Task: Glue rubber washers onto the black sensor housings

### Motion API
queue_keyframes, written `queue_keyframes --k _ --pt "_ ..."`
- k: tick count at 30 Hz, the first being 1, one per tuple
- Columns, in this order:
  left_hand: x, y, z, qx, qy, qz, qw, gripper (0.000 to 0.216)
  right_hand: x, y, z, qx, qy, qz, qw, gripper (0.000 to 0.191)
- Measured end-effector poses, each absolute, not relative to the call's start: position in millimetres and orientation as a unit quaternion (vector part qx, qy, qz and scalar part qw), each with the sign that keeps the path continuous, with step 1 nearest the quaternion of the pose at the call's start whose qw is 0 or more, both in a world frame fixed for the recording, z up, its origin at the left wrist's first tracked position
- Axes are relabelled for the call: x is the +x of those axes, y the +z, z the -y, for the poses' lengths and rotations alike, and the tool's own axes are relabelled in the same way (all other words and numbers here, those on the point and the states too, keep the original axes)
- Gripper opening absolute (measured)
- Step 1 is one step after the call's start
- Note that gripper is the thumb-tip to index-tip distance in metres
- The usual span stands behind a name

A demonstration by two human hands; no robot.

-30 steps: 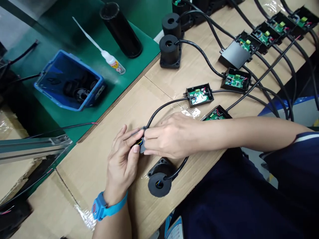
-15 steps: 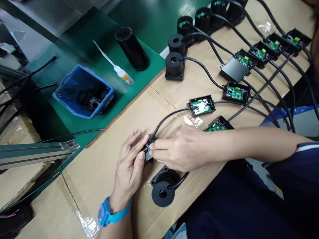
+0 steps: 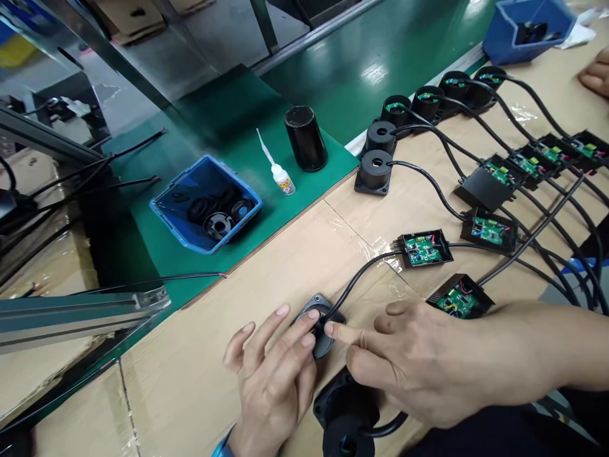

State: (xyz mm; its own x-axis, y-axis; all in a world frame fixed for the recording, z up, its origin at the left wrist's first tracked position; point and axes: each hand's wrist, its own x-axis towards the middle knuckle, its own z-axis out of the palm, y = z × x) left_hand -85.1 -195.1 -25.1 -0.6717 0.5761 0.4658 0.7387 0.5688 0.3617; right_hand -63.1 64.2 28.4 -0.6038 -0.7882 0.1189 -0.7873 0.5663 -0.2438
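A black round housing with a square flange (image 3: 325, 346) sits on the cardboard, colored wires showing at its middle. From its left, my left hand (image 3: 276, 374) grips it with two fingertips at the centre, the other fingers raised. My right hand (image 3: 428, 362) closes on it from the opposite side, its index fingertip by the cable entry and the remaining fingers bent. A black cable (image 3: 359, 273) runs from this housing to an open black box with a green circuit board (image 3: 425, 247). Just below my hands stands another black housing (image 3: 349, 406), with its own cable, partly cut off by the frame.
More black housings (image 3: 374, 171) line the far edge, cabled to open circuit-board boxes (image 3: 490, 230) on the right. On the green mat are a blue bin (image 3: 164, 212) of black parts, a white dropper bottle (image 3: 284, 181) and a black cylinder (image 3: 306, 139). Another person's hand (image 3: 597, 73) appears upper right.
The view has shifted, so the bench things appear lower and further right. My right hand's pinch has loosened to an extended index finger, and more of the housing's flange shows.
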Motion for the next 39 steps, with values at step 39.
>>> queue_keyframes --k 39 --pt "-89 -14 183 -0.411 -0.277 0.856 0.145 0.017 -59 30 -59 -0.411 -0.162 -0.897 -0.032 0.026"
